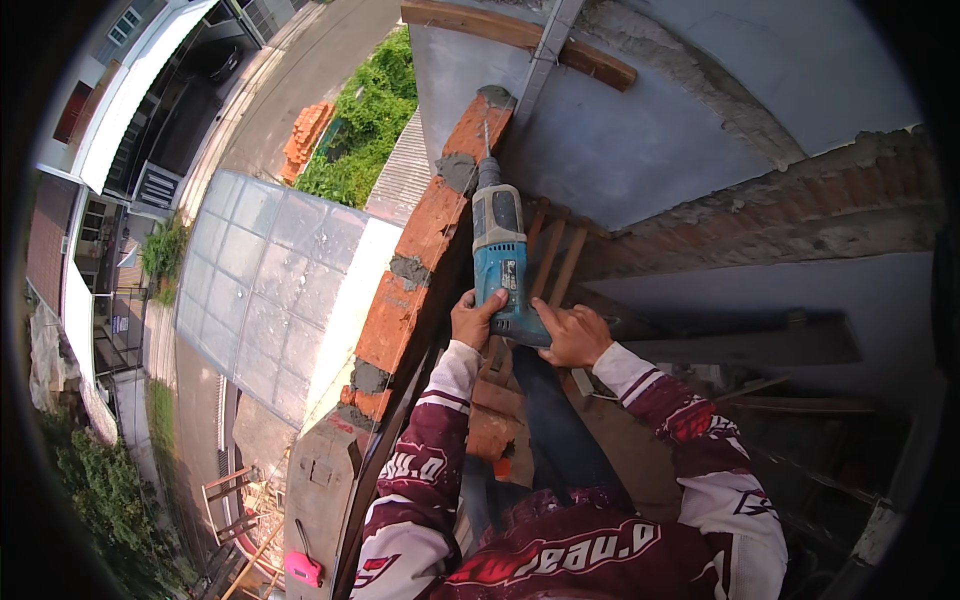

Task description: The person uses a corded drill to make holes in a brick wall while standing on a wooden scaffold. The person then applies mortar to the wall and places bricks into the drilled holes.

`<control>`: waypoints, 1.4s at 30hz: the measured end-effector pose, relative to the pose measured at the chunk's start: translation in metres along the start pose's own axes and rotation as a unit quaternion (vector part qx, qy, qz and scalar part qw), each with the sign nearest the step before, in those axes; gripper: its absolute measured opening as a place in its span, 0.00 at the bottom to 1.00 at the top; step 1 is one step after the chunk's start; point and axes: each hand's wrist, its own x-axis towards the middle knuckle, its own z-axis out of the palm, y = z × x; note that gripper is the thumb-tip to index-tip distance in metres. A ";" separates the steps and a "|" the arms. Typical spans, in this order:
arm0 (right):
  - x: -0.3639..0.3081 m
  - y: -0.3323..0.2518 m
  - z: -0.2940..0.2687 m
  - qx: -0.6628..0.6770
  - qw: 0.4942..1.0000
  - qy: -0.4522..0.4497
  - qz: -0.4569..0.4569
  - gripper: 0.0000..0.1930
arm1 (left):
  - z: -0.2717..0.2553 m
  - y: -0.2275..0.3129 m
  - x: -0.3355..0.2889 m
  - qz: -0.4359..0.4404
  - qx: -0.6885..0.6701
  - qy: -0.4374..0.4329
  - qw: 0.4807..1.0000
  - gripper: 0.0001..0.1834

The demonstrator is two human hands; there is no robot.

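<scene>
A teal and grey power drill (503,265) points away from me, its long thin bit (487,135) lying over the far end of a brick wall top (425,235). My left hand (474,320) is closed round the left side of the drill's body, thumb on top. My right hand (575,335) grips the rear of the drill from the right, with its fingers curled and partly hidden. Grey mortar (410,270) fills the joints between the orange bricks. Whether the bit's tip touches the wall I cannot tell.
Left of the wall is a drop to a panelled roof (262,285) and a street (320,70). A pink tape measure (302,569) lies on a concrete ledge (318,480). Wooden bars (560,255) stand below on the right, beside a grey wall (640,140). A plank (480,25) crosses above.
</scene>
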 end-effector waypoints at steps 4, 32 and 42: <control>0.032 0.001 0.023 0.032 0.998 0.048 0.009 0.47 | -0.032 0.007 0.045 0.026 0.040 -0.042 0.998 0.23; 0.107 -0.004 0.107 0.195 0.961 0.190 0.050 0.42 | -0.046 0.057 0.094 0.104 0.191 -0.056 0.974 0.25; 0.117 -0.010 0.083 0.205 0.963 0.148 0.092 0.38 | -0.041 0.065 0.093 0.091 0.170 -0.039 0.980 0.25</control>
